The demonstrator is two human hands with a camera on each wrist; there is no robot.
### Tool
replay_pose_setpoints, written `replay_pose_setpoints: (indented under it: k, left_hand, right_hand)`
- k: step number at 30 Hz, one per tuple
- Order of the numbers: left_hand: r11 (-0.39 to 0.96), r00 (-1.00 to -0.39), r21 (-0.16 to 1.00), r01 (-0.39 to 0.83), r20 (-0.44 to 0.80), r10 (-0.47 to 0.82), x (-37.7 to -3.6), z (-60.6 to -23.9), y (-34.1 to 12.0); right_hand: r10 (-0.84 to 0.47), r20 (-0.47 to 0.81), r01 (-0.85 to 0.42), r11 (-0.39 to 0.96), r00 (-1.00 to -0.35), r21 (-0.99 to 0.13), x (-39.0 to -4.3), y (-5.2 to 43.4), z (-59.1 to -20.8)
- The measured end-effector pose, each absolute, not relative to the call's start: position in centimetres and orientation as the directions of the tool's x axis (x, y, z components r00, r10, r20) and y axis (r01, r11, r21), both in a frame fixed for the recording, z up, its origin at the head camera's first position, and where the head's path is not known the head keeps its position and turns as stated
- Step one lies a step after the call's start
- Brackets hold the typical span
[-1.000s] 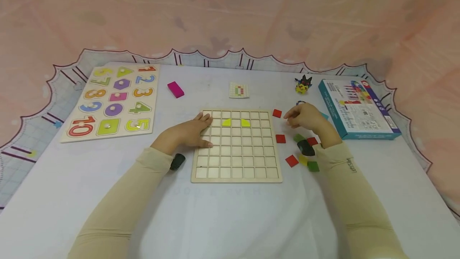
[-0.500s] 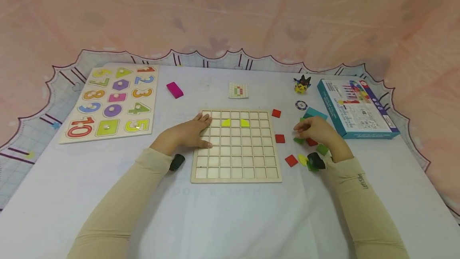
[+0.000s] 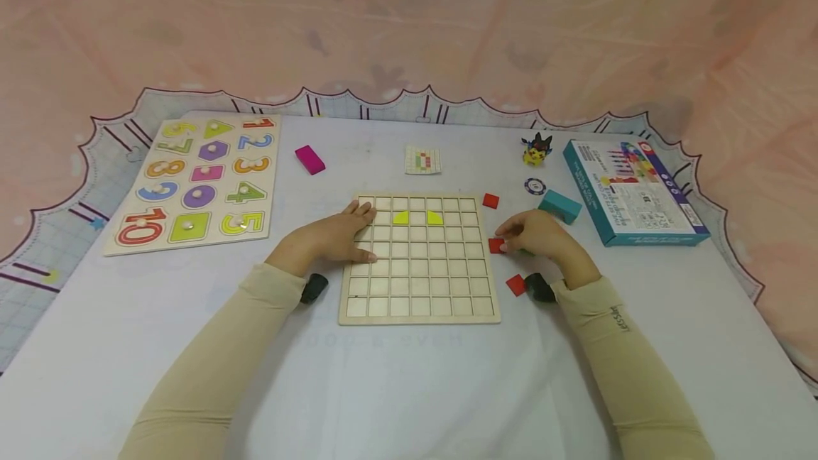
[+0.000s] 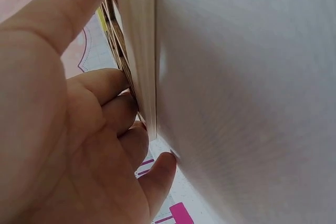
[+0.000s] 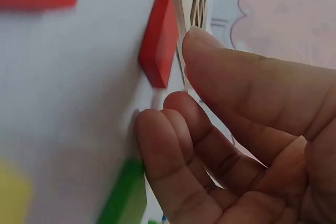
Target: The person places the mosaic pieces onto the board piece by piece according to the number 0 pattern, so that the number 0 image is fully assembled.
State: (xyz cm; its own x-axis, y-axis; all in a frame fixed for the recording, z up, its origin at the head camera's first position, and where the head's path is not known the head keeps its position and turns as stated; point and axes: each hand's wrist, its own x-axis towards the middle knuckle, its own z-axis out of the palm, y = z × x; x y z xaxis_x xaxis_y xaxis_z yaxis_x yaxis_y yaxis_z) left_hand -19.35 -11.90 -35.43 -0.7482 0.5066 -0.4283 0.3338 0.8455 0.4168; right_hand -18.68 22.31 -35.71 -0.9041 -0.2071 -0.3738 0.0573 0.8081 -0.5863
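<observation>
My left hand rests on the left edge of a wooden grid board, with its thumb spread from the fingers. The left wrist view shows the fingertips against the board's side. Two yellow pieces sit in the board's upper cells. At the board's right edge, my right hand hovers over a red square tile. Its thumb and bent fingers stand apart with nothing between them, close to that tile in the right wrist view. A green piece lies below the fingers.
Other red tiles lie right of the board. Behind the right hand are a teal block, a round chip, a small figure and a box. A pattern card, magenta block and number puzzle stand farther back.
My right hand first came nearer and to the right over the loose pieces, then moved left to the red tile by the board. The left hand has stayed on the board.
</observation>
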Motion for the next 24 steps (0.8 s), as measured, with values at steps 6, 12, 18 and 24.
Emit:
replay_pose_setpoints:
  k: [6,12,18,24]
  left_hand:
    - [0.844,-0.748,0.416,0.338,-0.426,0.510,-19.41,-35.51,-11.88]
    - [0.841,-0.747,0.421,0.339,-0.423,0.513,-19.39,-35.40,-11.93]
    - [0.841,-0.747,0.416,0.346,-0.421,0.515,-19.46,-35.48,-11.86]
    - [0.844,-0.749,0.418,0.337,-0.424,0.509,-19.45,-35.54,-11.91]
  right_hand:
    - [-0.222,-0.370,0.030,0.823,-0.902,-0.568,-18.90,21.51,-36.25]
    - [-0.233,-0.376,0.030,0.816,-0.897,-0.577,-19.03,21.18,-36.25]
    - [-0.231,-0.376,0.037,0.809,-0.897,-0.587,-18.99,21.17,-36.02]
    - [-0.215,-0.377,0.060,0.799,-0.901,-0.598,-19.22,21.79,-35.40]
